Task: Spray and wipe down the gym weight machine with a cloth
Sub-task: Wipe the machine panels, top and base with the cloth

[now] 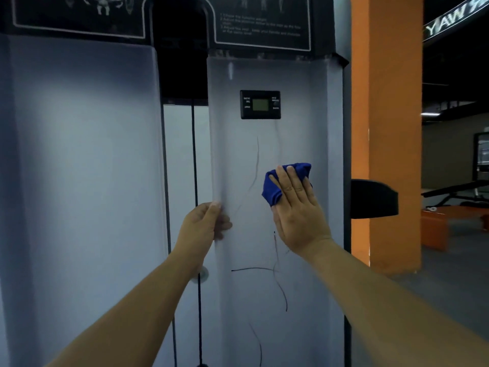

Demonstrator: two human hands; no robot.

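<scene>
The blue cloth (280,186) is sitting right of centre in the frame, bunched soft and light against the pale shroud panel (246,160) of the weight machine, just below the small black display (260,104). The right hand (297,207) is pressing it flat with straight fingers, holding it by palm pressure alone; it probably slides easily. The left hand (205,225) is curling round the panel's left edge, bracing. Dark scribble marks (255,176) are running down the panel.

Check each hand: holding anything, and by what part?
Right hand presses a blue cloth flat against the machine panel, fingers straight over its middle. Left hand grips the panel's left edge, fingers curled round it. No spray bottle in view.
</scene>
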